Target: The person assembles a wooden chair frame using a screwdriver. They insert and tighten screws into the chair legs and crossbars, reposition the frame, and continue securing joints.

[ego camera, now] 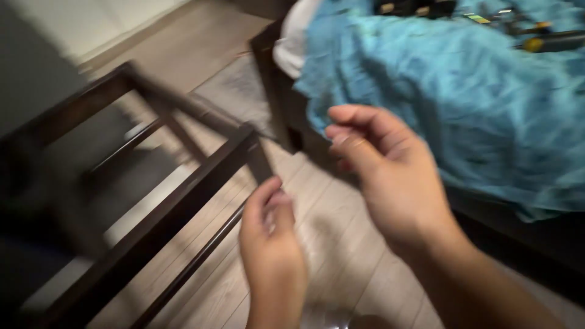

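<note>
My left hand (271, 240) is raised at the lower centre, thumb and fingers pinched together; the frame is too blurred to tell whether anything small sits between them. My right hand (381, 167) hovers just to the right and a bit higher, fingers curled loosely inward, nothing visibly in it. Both hands are held over the light wooden floor (341, 244), close to the dark wooden frame (177, 201) lying on the floor at the left. The left hand's fingertips are nearest the frame's corner.
A bed with a crumpled teal blanket (463, 91) fills the upper right, with a white sheet (292, 42) at its edge and several small tools near the top right. A pale rug (237, 91) lies beyond the frame. A grey wall is at the left.
</note>
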